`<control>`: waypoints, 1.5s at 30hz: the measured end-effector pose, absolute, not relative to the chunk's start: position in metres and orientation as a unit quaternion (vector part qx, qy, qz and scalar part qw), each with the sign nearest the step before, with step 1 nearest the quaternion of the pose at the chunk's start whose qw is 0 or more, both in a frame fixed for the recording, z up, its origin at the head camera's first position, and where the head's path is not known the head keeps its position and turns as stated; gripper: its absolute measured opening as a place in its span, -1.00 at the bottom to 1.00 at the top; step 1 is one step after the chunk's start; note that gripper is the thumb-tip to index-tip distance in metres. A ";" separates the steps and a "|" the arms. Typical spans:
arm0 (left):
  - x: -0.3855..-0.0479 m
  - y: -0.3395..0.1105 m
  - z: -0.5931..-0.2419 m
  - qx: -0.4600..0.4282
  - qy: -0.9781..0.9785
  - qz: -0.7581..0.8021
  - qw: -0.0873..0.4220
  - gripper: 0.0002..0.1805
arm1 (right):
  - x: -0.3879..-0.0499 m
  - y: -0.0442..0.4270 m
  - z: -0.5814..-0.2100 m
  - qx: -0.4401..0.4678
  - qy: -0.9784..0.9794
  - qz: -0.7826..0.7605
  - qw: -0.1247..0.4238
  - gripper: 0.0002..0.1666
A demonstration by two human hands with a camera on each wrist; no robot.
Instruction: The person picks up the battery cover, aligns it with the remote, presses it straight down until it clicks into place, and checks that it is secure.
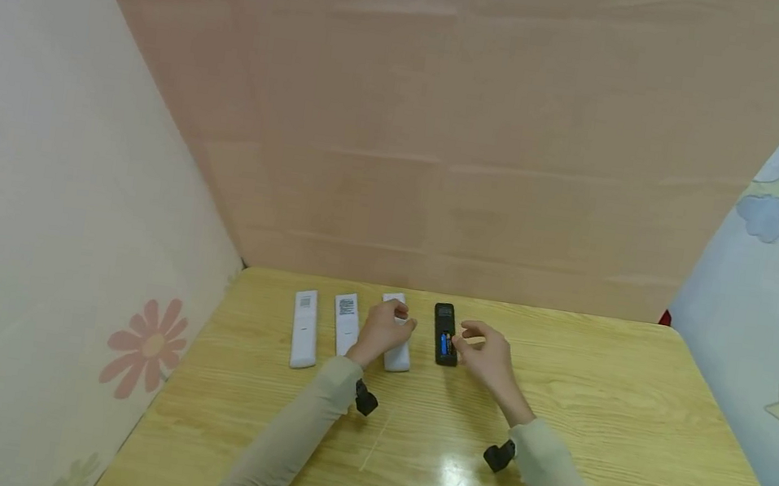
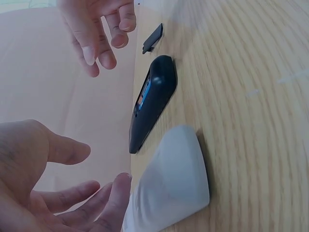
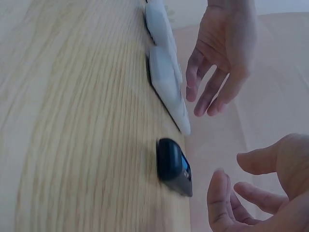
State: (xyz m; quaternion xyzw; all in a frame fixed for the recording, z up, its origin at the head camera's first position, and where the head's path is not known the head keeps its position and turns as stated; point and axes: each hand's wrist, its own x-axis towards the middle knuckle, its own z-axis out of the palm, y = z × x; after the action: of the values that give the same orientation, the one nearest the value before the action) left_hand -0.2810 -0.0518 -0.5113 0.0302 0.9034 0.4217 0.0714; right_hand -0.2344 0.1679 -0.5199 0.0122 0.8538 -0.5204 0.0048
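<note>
A black remote control [image 1: 445,316] lies face down on the table, its battery bay uncovered and blue batteries [image 1: 446,344] showing inside. Just right of it hovers my right hand [image 1: 488,360], fingers loosely bent and holding nothing. My left hand [image 1: 380,332] is above a white remote control [image 1: 398,358], partly hiding it; the left wrist view shows a gap between thumb and fingers. Beyond the black remote, that view also shows a small black battery cover [image 2: 153,38] on the table, hidden from the head camera.
Two more white remote controls, the leftmost [image 1: 305,330] and its neighbour [image 1: 345,321], lie to the left on the wooden table [image 1: 617,421]. A brown panel [image 1: 448,136] rises behind the table's back edge. Patterned walls stand on both sides.
</note>
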 end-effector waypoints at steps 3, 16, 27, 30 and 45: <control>-0.279 -0.048 -0.511 0.030 0.903 0.423 0.077 -0.53 | -0.235 0.176 -0.520 0.013 0.863 -0.505 -0.001 -0.47; -0.278 -0.026 -0.521 0.028 0.892 0.443 0.088 -0.55 | -0.236 0.205 -0.531 0.004 0.890 -0.453 -0.049 -0.47; -0.284 -0.006 -0.530 0.023 0.893 0.440 0.095 -0.50 | -0.243 0.217 -0.547 0.008 0.909 -0.413 -0.050 -0.42; -0.286 0.000 -0.534 0.016 0.896 0.433 0.094 -0.49 | -0.246 0.220 -0.549 0.013 0.913 -0.406 -0.031 -0.37; -0.304 0.025 -0.549 0.007 0.920 0.387 0.070 -0.54 | -0.248 0.237 -0.559 0.039 0.914 -0.404 0.010 -0.39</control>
State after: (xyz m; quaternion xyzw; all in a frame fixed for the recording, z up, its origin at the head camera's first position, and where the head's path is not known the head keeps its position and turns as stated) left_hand -0.3044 0.0245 -0.5488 0.0066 0.9196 0.3866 0.0696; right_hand -0.2482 0.2367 -0.5587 0.0385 0.9139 -0.4040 0.0101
